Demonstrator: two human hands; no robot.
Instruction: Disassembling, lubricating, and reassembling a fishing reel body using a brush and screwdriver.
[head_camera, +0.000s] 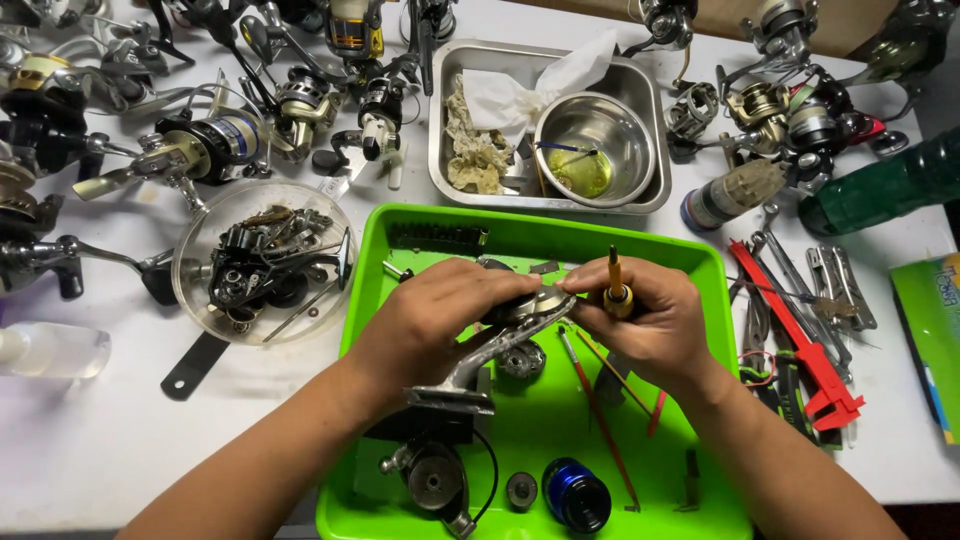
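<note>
Closest to us on the green tray (400, 225) are the loose bits along its near edge: a blue spool (577, 494), a small round gear (521, 490) just left of it, and a grey rotor piece (436, 483) further left with a thin black wire curling off it.

Moving up to the middle of the tray, our left hand (432, 318) is wrapped over the top of the silver reel body (500, 345), fingers curled down around it so the reel's foot and stem stick out underneath toward us. So that hand is grasping the reel, which sits held just above the tray's centre. Our right hand (650, 320) is closed around a yellow-handled screwdriver (616, 285), handle pointing up, fingertips meeting the reel's right side. Thin red and black rods (598, 405) lie on the tray below that hand.

Behind the tray there's a steel pan (450, 130) with a round steel bowl (593, 148) of yellowish liquid, crumpled white paper and some grubby rags in it. Left of the tray sits a clear round dish (195, 250) full of dark reel parts, and beyond that a whole pile of spinning reels (210, 140). Right of the tray we've got a red caliper (800, 345), pliers (840, 285) and a green bottle (885, 190) lying on its side.
</note>
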